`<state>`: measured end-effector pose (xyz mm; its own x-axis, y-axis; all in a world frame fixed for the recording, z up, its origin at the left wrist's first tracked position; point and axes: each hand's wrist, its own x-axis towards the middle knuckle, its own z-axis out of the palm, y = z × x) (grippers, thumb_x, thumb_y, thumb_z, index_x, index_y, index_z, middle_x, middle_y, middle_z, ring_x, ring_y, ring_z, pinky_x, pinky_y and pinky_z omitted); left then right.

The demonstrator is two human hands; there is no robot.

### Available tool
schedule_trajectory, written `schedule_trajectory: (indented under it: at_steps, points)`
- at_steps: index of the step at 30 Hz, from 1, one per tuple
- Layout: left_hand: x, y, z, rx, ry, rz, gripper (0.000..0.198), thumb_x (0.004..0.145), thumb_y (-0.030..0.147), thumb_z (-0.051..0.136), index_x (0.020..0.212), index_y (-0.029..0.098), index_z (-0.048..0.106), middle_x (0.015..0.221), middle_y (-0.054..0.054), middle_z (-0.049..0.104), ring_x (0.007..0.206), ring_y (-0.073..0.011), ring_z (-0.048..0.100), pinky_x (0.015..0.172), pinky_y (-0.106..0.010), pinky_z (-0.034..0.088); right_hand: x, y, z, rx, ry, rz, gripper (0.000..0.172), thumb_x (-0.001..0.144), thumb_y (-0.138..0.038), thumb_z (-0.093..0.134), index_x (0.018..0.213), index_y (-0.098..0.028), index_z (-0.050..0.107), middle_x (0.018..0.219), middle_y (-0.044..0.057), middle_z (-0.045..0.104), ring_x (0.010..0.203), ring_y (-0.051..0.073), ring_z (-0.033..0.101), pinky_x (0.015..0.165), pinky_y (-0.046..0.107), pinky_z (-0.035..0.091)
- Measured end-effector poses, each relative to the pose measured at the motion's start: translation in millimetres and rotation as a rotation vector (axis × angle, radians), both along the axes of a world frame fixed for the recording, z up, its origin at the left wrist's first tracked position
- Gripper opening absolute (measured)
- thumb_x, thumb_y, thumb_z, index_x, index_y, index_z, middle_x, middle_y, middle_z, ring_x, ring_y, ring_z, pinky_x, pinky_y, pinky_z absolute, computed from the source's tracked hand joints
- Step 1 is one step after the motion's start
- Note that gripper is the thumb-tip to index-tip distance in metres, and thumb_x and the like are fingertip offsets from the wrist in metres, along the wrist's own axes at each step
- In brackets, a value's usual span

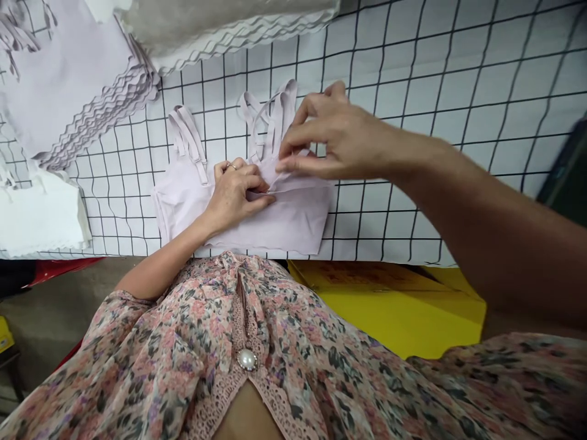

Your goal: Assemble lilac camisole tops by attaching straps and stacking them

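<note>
The left hand [236, 198] presses its fingers together on a fold of the lilac top [293, 223], which lies flat beneath it, while the right hand [321, 131], just beyond, pinches the same cloth near the shoulder straps [270, 119].

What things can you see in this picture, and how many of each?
Grid-marked table: one, white with black lines, filling the upper view.
Strapped lilac garment: one, pale lilac, on the table beneath both hands.
Cut fabric stacks: three; lilac upper left, off-white top, white left.
Cardboard box: one, yellow, below the table edge.
Red object: one, red, below the table edge, left; unclear.
Floral blouse: one, pink-patterned, worn, with a white pearl button.
Ring: one, metallic, on a left finger.
Left grip: one, on the garment.
Right grip: one, pinching the garment.
</note>
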<state>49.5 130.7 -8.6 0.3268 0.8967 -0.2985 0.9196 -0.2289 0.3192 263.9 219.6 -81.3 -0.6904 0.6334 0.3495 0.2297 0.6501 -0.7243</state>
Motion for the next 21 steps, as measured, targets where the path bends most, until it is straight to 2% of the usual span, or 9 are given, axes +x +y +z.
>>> schedule_trajectory:
  at_steps: [3, 6, 9, 12, 14, 16, 18, 19, 21]
  points:
    - [-0.5, 0.8, 1.6, -0.005, -0.002, -0.002, 0.016, 0.092, 0.033, 0.077, 0.080, 0.022, 0.074, 0.090, -0.002, 0.070, 0.106, -0.0255, 0.056, 0.104, -0.046, 0.031, 10.7, 34.0, 14.3, 0.041, 0.007, -0.032, 0.048, 0.106, -0.063, 0.053, 0.080, -0.030, 0.077, 0.068, 0.004, 0.064, 0.102, 0.025, 0.066, 0.127, 0.072, 0.027]
    - [-0.2, 0.7, 4.0, -0.012, -0.009, 0.000, 0.016, 0.091, 0.032, 0.078, 0.079, 0.022, 0.073, 0.089, -0.002, 0.071, 0.105, -0.0249, 0.056, 0.105, -0.045, 0.031, 12.2, 56.8, 26.3, 0.088, 0.022, -0.052, 0.054, 0.108, -0.066, 0.048, 0.077, -0.031, 0.076, 0.065, 0.003, 0.060, 0.102, 0.024, 0.065, 0.131, 0.074, 0.018]
    - [1.5, 1.6, 4.0, -0.030, -0.008, 0.007, 0.017, 0.091, 0.031, 0.079, 0.079, 0.021, 0.073, 0.088, -0.001, 0.071, 0.104, -0.0242, 0.057, 0.105, -0.045, 0.032, 4.2, 71.9, 21.7, 0.112, 0.061, -0.088, 0.051, 0.107, -0.064, 0.047, 0.081, -0.032, 0.077, 0.066, 0.004, 0.060, 0.103, 0.024, 0.063, 0.134, 0.071, 0.014]
    - [1.6, 3.3, 3.2, -0.021, 0.009, 0.008, 0.015, 0.093, 0.032, 0.080, 0.084, 0.022, 0.073, 0.089, -0.001, 0.073, 0.102, -0.0240, 0.061, 0.103, -0.045, 0.035, -3.7, 82.1, 1.2, 0.077, 0.057, -0.166, 0.052, 0.107, -0.066, 0.046, 0.081, -0.031, 0.075, 0.072, 0.006, 0.065, 0.103, 0.025, 0.062, 0.129, 0.072, 0.024]
    - [-2.7, 0.9, 7.1, 0.065, 0.021, -0.002, 0.015, 0.093, 0.034, 0.081, 0.099, 0.022, 0.075, 0.100, -0.004, 0.076, 0.106, -0.0252, 0.064, 0.104, -0.046, 0.039, -4.2, 78.6, -10.0, 0.026, 0.039, -0.261, 0.051, 0.105, -0.066, 0.047, 0.085, -0.029, 0.076, 0.085, 0.009, 0.073, 0.106, 0.029, 0.064, 0.119, 0.071, 0.038]
    - [-12.2, -8.8, 17.6, 0.211, 0.031, -0.041, 0.032, 0.096, 0.038, 0.079, 0.123, 0.022, 0.073, 0.122, -0.010, 0.076, 0.119, -0.0285, 0.067, 0.109, -0.050, 0.043, -3.3, 57.7, -8.8, -0.002, 0.064, -0.364, 0.045, 0.105, -0.060, 0.047, 0.100, -0.027, 0.078, 0.106, 0.012, 0.079, 0.111, 0.032, 0.067, 0.109, 0.066, 0.049]
    - [-24.7, -28.3, 31.5, 0.345, 0.059, -0.111, 0.045, 0.103, 0.040, 0.070, 0.143, 0.020, 0.065, 0.144, -0.017, 0.069, 0.139, -0.0311, 0.063, 0.118, -0.052, 0.044, -8.2, 15.2, 5.1, 0.006, 0.148, -0.451, 0.047, 0.109, -0.048, 0.041, 0.133, -0.025, 0.073, 0.129, 0.014, 0.077, 0.124, 0.033, 0.069, 0.108, 0.062, 0.055]
    - [-30.7, -41.5, 37.0, 0.388, 0.081, -0.157, 0.045, 0.107, 0.038, 0.062, 0.147, 0.019, 0.062, 0.150, -0.019, 0.067, 0.148, -0.0311, 0.058, 0.121, -0.052, 0.045, -14.3, -13.5, 13.3, 0.025, 0.157, -0.503, 0.051, 0.110, -0.042, 0.036, 0.150, -0.027, 0.064, 0.140, 0.013, 0.073, 0.133, 0.033, 0.068, 0.112, 0.064, 0.053]
    - [-39.6, -69.8, 38.8, 0.400, 0.197, -0.196, 0.051, 0.111, 0.038, 0.050, 0.157, 0.017, 0.055, 0.162, -0.019, 0.057, 0.163, -0.0312, 0.042, 0.130, -0.052, 0.041, -32.9, -78.0, 20.7, 0.076, 0.100, -0.514, 0.065, 0.111, -0.035, 0.031, 0.175, -0.034, 0.027, 0.162, 0.011, 0.058, 0.153, 0.033, 0.054, 0.124, 0.069, 0.043]
